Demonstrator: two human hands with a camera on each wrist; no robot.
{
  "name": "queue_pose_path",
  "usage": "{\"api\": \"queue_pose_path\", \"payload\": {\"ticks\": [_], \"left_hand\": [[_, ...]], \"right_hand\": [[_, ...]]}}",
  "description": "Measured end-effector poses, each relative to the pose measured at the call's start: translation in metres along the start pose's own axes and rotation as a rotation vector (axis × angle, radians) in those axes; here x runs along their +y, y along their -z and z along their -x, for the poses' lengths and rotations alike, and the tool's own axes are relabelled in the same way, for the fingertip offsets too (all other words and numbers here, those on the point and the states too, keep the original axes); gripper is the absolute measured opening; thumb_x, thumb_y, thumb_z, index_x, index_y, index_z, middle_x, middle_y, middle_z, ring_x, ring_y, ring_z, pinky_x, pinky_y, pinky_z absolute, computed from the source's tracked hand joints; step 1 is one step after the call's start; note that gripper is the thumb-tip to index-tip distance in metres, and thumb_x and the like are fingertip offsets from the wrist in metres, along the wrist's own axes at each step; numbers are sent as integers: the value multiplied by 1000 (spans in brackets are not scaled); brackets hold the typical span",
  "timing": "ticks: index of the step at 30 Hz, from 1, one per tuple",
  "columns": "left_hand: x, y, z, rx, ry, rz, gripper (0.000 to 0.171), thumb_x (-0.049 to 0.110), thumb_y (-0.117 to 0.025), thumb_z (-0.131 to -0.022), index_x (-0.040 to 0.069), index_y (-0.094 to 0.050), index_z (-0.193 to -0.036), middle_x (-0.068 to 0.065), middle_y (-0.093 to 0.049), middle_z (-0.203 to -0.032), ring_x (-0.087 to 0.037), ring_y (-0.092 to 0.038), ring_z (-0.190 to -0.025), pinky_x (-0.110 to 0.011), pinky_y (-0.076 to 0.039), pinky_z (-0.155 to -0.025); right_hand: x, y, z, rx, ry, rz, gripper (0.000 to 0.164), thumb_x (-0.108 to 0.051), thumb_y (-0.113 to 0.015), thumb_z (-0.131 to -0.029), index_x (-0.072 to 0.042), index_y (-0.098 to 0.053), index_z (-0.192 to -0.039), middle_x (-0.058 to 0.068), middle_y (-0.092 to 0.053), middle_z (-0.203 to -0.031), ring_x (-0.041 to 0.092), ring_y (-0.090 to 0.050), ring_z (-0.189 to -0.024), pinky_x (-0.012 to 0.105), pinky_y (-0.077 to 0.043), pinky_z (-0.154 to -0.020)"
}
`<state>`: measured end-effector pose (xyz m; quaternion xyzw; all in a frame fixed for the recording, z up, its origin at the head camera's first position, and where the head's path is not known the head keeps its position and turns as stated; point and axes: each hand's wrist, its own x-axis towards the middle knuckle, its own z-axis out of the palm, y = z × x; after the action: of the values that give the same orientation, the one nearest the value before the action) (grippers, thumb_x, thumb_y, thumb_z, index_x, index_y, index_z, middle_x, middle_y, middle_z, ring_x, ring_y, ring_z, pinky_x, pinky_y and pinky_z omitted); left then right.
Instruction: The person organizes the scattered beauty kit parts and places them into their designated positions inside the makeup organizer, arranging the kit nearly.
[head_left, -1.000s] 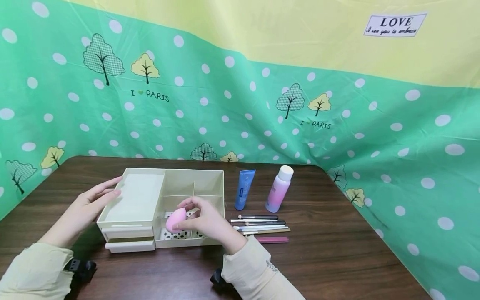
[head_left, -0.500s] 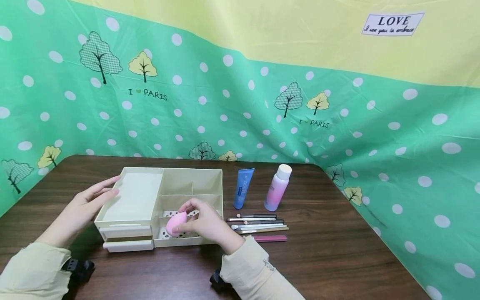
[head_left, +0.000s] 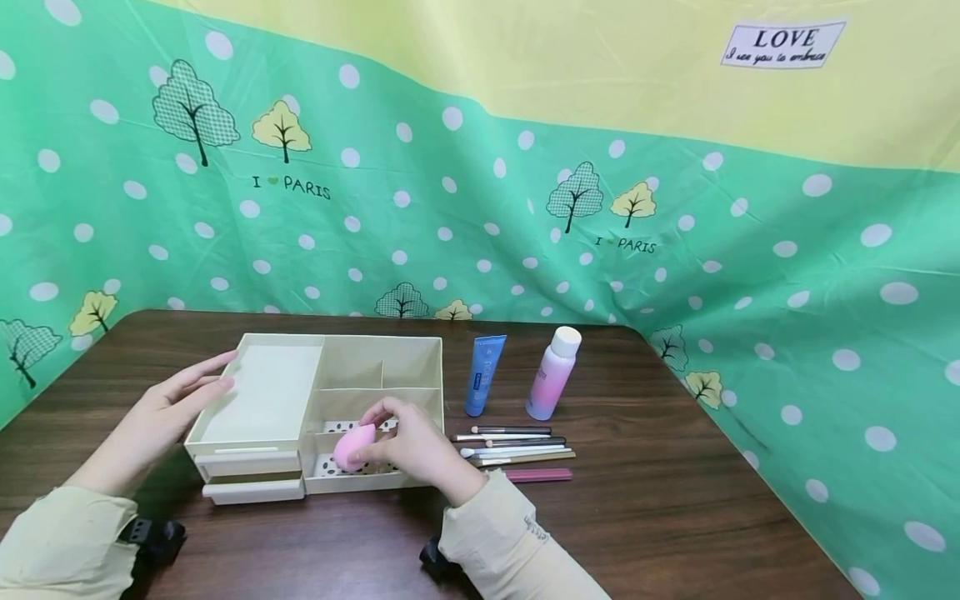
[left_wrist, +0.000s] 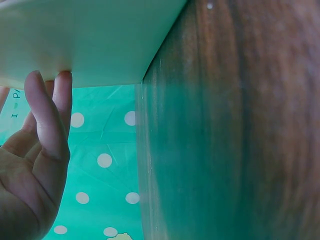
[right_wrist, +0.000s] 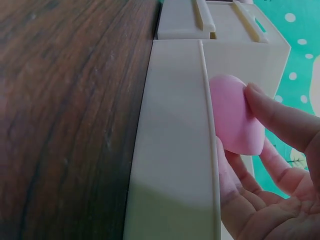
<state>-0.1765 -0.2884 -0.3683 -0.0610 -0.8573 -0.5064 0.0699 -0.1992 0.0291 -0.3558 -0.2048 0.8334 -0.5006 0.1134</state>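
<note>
A cream makeup organizer point(head_left: 264, 392) stands on the table, with a flat-topped drawer section at left and open compartments at right. Against its left side my left hand point(head_left: 167, 414) rests, fingers fairly straight; in the left wrist view the fingertips point(left_wrist: 63, 77) meet the side wall. My right hand point(head_left: 414, 442) pinches a pink makeup sponge point(head_left: 354, 447) between thumb and fingers, over the front left compartment. The right wrist view shows the sponge point(right_wrist: 236, 115) just behind the front wall point(right_wrist: 175, 135). White liners with black spots point(head_left: 327, 467) cover the compartment floors.
Right of the organizer stand a blue tube point(head_left: 486, 377) and a pink-and-lilac bottle point(head_left: 553, 375) with a white cap. Several makeup brushes point(head_left: 517, 451) and a dark pink flat strip point(head_left: 537, 476) lie in front of them. A green dotted cloth point(head_left: 480, 242) hangs behind the table.
The sponge has dipped slightly lower over the front compartment in my right hand. My left hand stays at the organizer's side. The whole head view has shifted a little.
</note>
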Motion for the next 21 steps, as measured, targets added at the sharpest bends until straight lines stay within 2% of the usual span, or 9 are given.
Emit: {"api": "queue_pose_path", "payload": {"ticks": [10, 21], "left_hand": [[-1, 0, 0, 5, -3, -3, 53, 31, -50, -105, 17, -37, -154, 28, -56, -107, 12, -53, -97, -11, -45, -75], [0, 1, 1, -2, 29, -24, 54, 36, -50, -105, 22, -36, -155, 28, -55, -108, 16, -46, -101, -9, -37, -76]], "right_hand": [[3, 1, -3, -5, -8, -25, 30, -4, -85, -75, -5, -67, -98, 1, -64, -97, 6, -61, -60, 21, -49, -54], [5, -3, -3, 4, -21, -105, 23, 1, -83, -75, -2, -70, -94, 2, -67, -89, 8, -64, -62, 27, -54, -58]]}}
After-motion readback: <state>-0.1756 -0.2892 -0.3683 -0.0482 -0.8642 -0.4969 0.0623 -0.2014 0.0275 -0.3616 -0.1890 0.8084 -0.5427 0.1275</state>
